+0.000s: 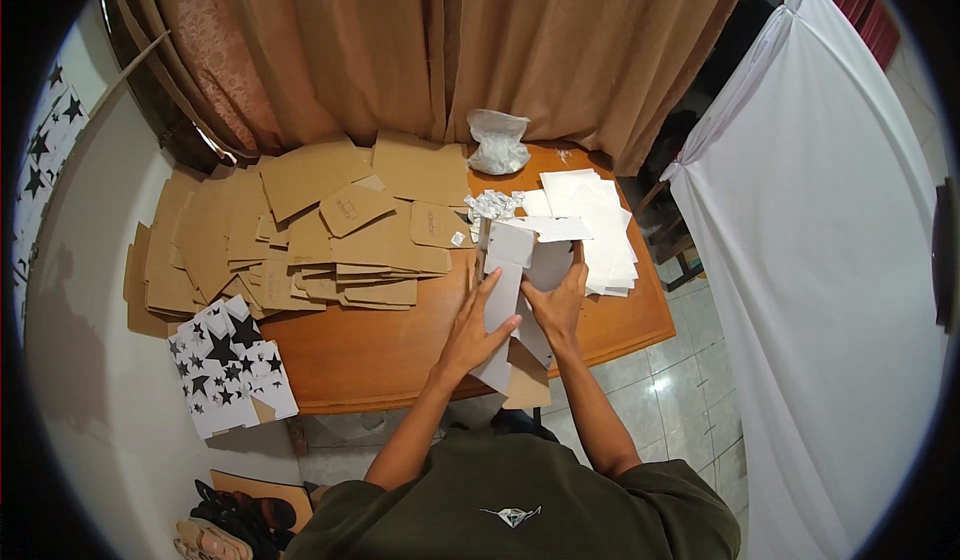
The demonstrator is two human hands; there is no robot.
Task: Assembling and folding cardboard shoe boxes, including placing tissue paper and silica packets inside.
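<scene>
Head: left hand (474, 330) opposite right hand (557, 306), both gripping pale card (504, 295).

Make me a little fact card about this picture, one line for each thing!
Surface: brown wooden table
Left hand: holding folded white-grey cardboard piece
Right hand: holding the same piece
Table's left: heap of flat brown cardboard sheets
Table's right: overlapping white paper-like sheets
Table's back: crumpled whitish plastic bag, near brown fabric curtain
Picture's lower left: white panel with black stars

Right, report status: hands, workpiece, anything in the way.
Left hand and right hand gripping folded white cardboard. Brown cardboard pile to its left, white sheets to its right. Nothing visibly blocking.
</scene>
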